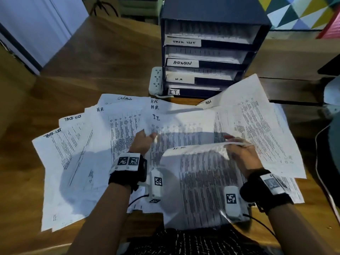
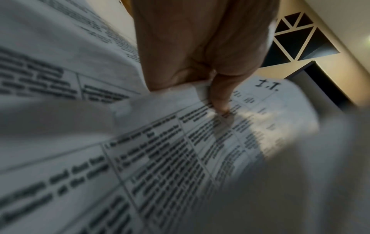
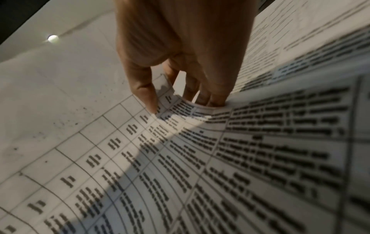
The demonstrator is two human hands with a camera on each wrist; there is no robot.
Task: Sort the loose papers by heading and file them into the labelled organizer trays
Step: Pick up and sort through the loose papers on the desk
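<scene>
Right hand [image 1: 242, 155]: thumb and fingers [image 3: 144, 88] pinch the far edge of one printed sheet [image 1: 200, 181], which curls up over the desk's near edge. Left hand [image 1: 142, 142]: fingers pinch the edge of a sheet headed "I.T." [image 1: 176, 124]. Loose papers [image 1: 73, 162] fan across the desk [image 1: 92, 61]. Behind them stands one organizer [image 1: 211, 50] with four labelled trays: TASK LIST, ADMIN, H.R, I.T. One power strip [image 1: 156, 80] lies just left of it.

Organizer [image 1: 261, 19]: you are facing one, holding four labelled trays.
Loose papers [image 1: 73, 162]: you are looking at roughly a dozen overlapping; exact count unclear.
Hands: you are showing two, left hand [image 1: 142, 142] and right hand [image 1: 242, 155].
Power strip [image 1: 156, 80]: one.
</scene>
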